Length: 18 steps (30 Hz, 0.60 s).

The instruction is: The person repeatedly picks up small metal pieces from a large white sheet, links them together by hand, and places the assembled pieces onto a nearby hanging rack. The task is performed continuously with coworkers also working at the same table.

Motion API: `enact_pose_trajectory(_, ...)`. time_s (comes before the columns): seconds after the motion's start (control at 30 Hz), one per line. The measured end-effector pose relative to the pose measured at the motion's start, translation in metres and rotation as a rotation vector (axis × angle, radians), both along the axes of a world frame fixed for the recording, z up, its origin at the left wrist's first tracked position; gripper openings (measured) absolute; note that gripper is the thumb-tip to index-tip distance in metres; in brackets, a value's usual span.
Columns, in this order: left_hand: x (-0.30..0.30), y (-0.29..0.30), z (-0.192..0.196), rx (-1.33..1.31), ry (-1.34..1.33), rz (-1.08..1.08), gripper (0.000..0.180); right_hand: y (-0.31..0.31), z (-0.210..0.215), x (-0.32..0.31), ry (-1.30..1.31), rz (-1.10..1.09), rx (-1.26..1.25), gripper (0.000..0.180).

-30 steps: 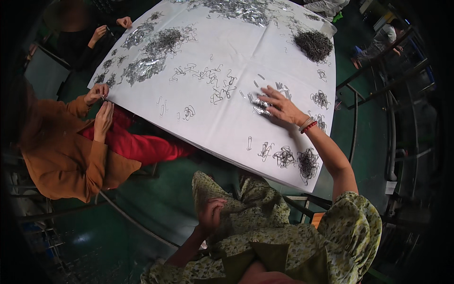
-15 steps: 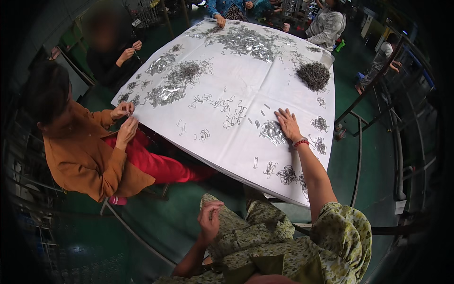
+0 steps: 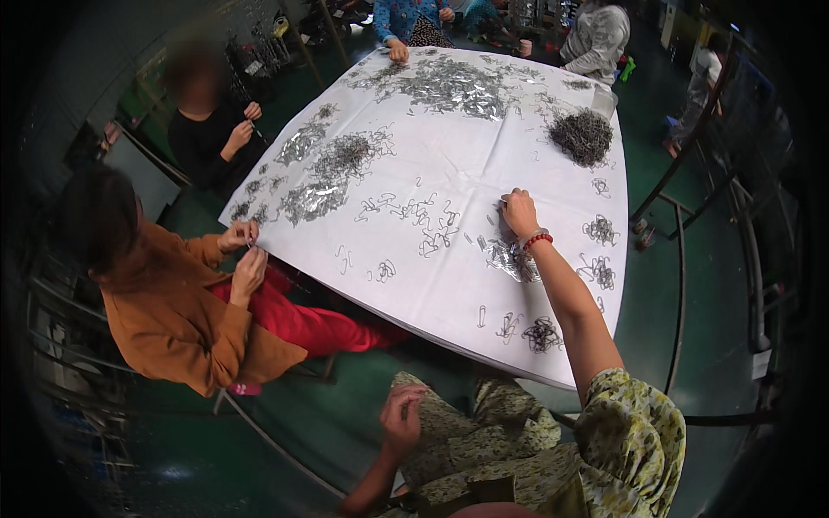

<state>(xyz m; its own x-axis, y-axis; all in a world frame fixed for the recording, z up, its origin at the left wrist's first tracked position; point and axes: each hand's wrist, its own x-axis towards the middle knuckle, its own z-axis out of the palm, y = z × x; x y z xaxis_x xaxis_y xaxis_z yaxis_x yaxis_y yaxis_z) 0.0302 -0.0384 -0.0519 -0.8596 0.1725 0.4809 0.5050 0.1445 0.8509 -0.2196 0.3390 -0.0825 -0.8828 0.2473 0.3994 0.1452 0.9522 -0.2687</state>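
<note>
My right hand (image 3: 520,212), with a red bead bracelet (image 3: 537,239) at the wrist, is over the white table (image 3: 471,306). Its fingers are drawn together, tips down on the surface; anything between them is hidden. Just below it lies a pile of small shiny flat strips (image 3: 511,259), partly covered by the wrist. Loose bent wire hooks (image 3: 439,226) are scattered to its left. Above my lap, off the table, my left hand (image 3: 402,418) is held with curled fingers pressed together; I cannot make out what is in them.
Small heaps of hooks (image 3: 541,335) lie along the near and right edges. A big dark hook mound (image 3: 580,138) stands farther back. Other heaps (image 3: 453,82) cover the far side. A person in a brown jacket (image 3: 181,298) and others work around the table. Metal rails (image 3: 680,293) stand right.
My right hand has gone from spread flat beside the strips to fingers drawn together, slightly farther up the table. The view has shifted a little. My left hand stays curled above my lap.
</note>
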Motion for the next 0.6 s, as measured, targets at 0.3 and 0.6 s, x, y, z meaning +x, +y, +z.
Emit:
enact_pose_trajectory(0.3, -0.002, 0.006, 0.017, -0.049, 0.03, 0.002, 0.008, -0.022, 0.003, -0.004, -0.05, 0.099, -0.09, 0.011)
enact_pose_trajectory(0.6, -0.029, 0.029, 0.01, 0.258, -0.31, 0.058, 0.005, -0.146, 0.079, 0.205, -0.106, 0.45, -1.438, 0.016)
